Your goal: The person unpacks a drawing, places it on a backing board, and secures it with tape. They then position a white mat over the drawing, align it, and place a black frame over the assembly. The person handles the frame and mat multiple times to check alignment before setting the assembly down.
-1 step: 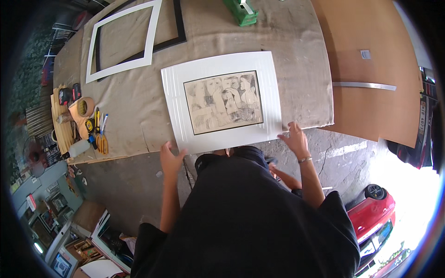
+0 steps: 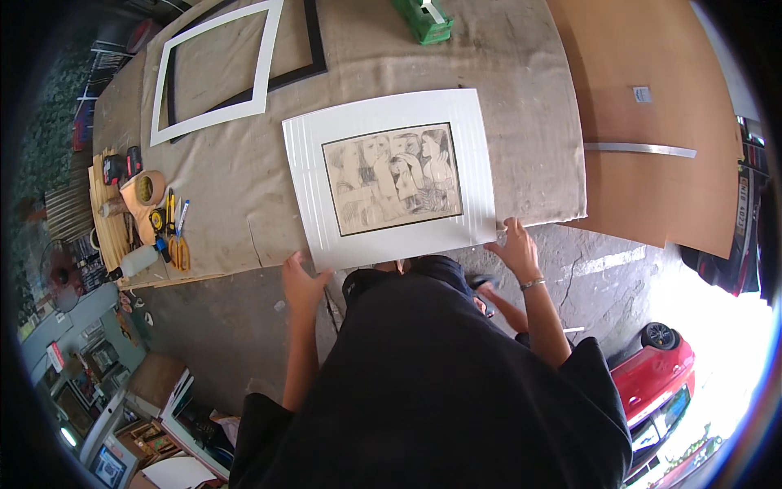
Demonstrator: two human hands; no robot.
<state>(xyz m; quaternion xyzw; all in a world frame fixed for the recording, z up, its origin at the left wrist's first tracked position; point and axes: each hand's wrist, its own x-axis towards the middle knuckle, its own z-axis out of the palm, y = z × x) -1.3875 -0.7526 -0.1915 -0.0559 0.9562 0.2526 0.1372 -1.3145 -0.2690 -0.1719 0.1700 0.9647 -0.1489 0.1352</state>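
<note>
A drawing (image 2: pixel 395 179) of several figures in dark line on beige paper sits within a wide white mat (image 2: pixel 391 110). The matted piece lies on the cloth-covered table (image 2: pixel 538 147), its near edge at the table's front edge. My left hand (image 2: pixel 305 281) is at the mat's near left corner, with thumb and fingers apart. At the near right corner is my right hand (image 2: pixel 516 251), fingers spread and the thumb close to the edge. Neither hand is closed around the mat; whether the fingertips touch it is hard to tell.
An empty white mat (image 2: pixel 259 90) overlaps a black frame (image 2: pixel 319 49) at the back left. Scissors (image 2: pixel 181 254), a tape roll (image 2: pixel 150 188) and a spray bottle (image 2: pixel 138 261) lie at left. A green tape dispenser (image 2: pixel 428 24) stands at the back; a brown board (image 2: pixel 652 179) is at right.
My right hand has shifted slightly down and left along the mat's corner, and the left hand a little right. A bare leg below my right forearm has moved. The matted drawing has barely shifted.
</note>
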